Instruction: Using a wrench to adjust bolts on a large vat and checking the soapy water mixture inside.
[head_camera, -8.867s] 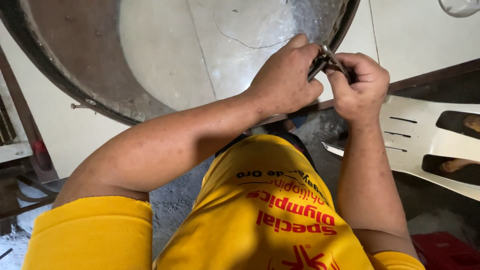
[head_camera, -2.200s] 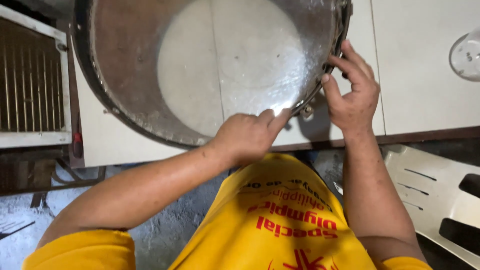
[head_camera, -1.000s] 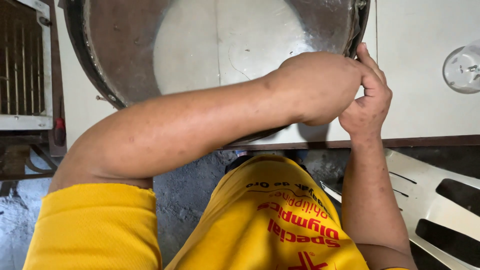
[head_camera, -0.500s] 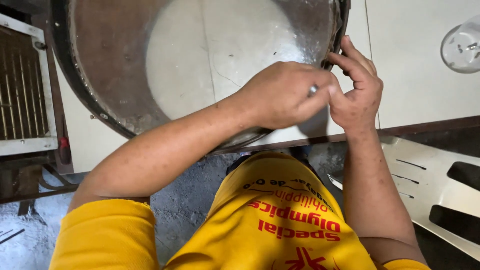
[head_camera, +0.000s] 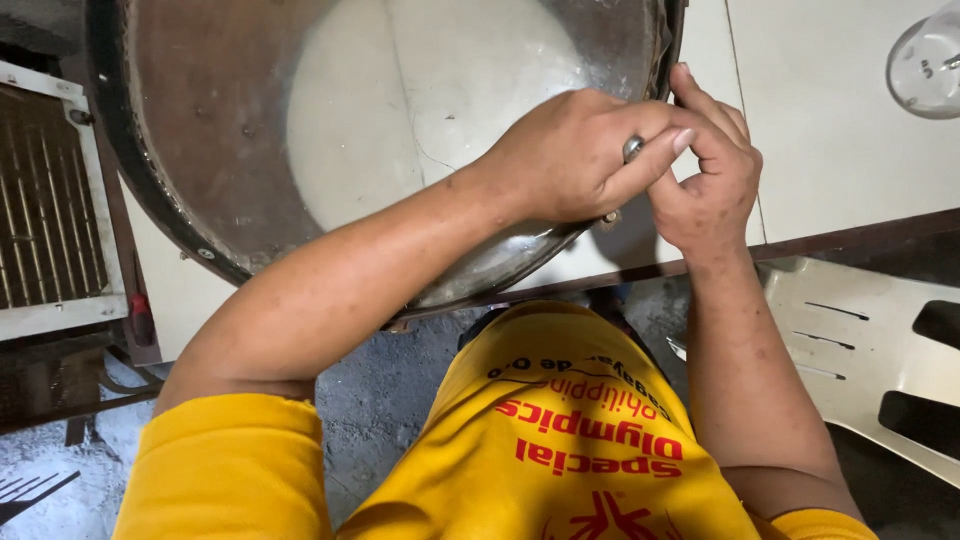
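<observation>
Round metal drum (head_camera: 210, 170): large, dark-rimmed, lying open-side up on a pale tabletop (head_camera: 830, 150), its far wall running out of view at the top. Inner wall is showing brown rust and a whitish bottom. Judged heavy and stiff, with a thin, possibly sharp rim; best taken by the rim with both hands, well apart.

Slatted metal grille (head_camera: 45, 210): standing at far left, just beside the drum.

Left hand (head_camera: 580, 150): reaching across the drum's right rim, fingers curling around a small rounded metal piece (head_camera: 632, 148), pinching it between thumb and forefinger.

Right hand (head_camera: 712, 170): touching the left, fingers bent against the rim's outer side; whether it is gripping anything cannot be told.

Clear glass object (head_camera: 925, 65): sitting at top right on the tabletop, well apart from the hands.

White plastic chair (head_camera: 860, 330): lying at lower right.
</observation>
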